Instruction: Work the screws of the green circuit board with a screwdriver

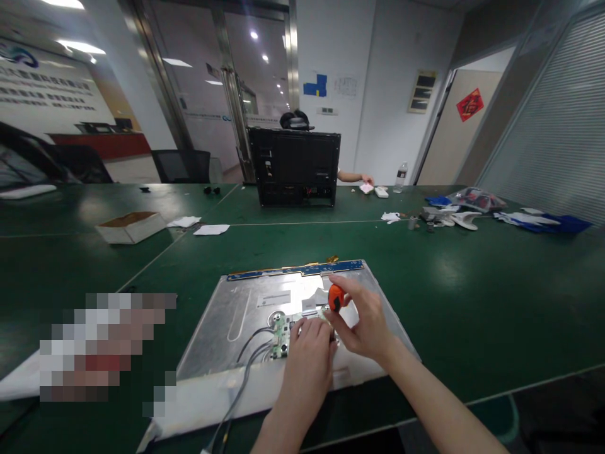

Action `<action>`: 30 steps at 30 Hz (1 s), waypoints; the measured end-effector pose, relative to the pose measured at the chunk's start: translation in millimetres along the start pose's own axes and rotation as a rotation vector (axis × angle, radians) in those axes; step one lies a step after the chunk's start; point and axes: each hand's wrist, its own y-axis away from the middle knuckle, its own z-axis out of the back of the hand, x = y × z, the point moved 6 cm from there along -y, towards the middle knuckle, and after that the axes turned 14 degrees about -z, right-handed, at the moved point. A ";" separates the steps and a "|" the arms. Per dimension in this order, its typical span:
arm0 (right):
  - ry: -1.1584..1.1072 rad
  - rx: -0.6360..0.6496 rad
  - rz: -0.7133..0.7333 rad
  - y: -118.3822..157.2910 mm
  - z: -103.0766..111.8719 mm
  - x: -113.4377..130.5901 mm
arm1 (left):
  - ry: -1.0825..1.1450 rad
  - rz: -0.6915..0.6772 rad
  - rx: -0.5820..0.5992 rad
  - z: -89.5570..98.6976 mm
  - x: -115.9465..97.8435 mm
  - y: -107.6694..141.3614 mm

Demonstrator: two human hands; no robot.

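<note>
A flat metal display panel [212, 343] lies on the table before me, with a narrow blue board strip [326, 268] along its far edge. Near its middle is a green circuit board [282, 334], from which grey and dark cables [248, 372] run toward me. My left hand [311, 343] is closed over the board's right part, fingers curled and pressed together; its fingertips are partly hidden. My right hand [366, 321] pinches the orange-and-black handle of a screwdriver [336, 297] just above the board. The shaft and tip are hidden.
Across the green table [467, 284] a person's hand [366, 180] shows beside an upright black monitor chassis [297, 167]. A white open box [132, 228] sits at left. Plastic bags and scraps [477, 200] and a water bottle [401, 178] are at right.
</note>
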 end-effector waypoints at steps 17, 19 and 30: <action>0.030 -0.005 0.015 0.5 0.8 1.5 | -0.065 -0.031 0.003 -1.0 -1.3 -0.6; 0.022 -0.001 0.020 0.2 0.1 1.9 | -0.067 -0.030 0.004 -2.5 -0.7 -0.2; 0.021 -0.030 -0.029 1.5 -2.7 -6.7 | 0.022 0.017 -0.005 -2.0 0.7 -0.1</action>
